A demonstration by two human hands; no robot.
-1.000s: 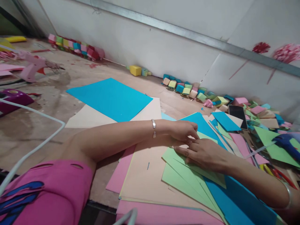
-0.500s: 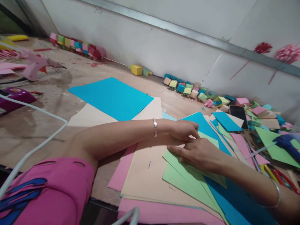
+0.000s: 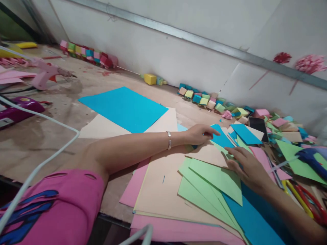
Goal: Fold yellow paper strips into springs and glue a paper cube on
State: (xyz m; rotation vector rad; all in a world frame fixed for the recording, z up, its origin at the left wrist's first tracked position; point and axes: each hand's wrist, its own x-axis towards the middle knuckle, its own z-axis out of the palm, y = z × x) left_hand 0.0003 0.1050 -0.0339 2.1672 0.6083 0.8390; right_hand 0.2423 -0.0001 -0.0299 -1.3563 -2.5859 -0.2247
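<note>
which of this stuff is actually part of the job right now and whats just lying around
Seemingly part of the job:
peach sheet, between left hand and right hand
green sheets, loosely stacked beside the right hand

Probably just lying around:
pink glue gun, far left
black phone, beyond the right hand
red flower, upper right

The left forearm (image 3: 138, 149) reaches toward 3 o'clock, its wrist (image 3: 181, 138) nearly straight; the left hand (image 3: 199, 134) extends the index finger (image 3: 213, 131), the others curled. The right forearm (image 3: 283, 206) slants toward 10 o'clock; the right hand (image 3: 246, 167), back uppermost, has its fingers (image 3: 238, 154) spread. The hands are apart, the left at the right's 10 o'clock.
</note>
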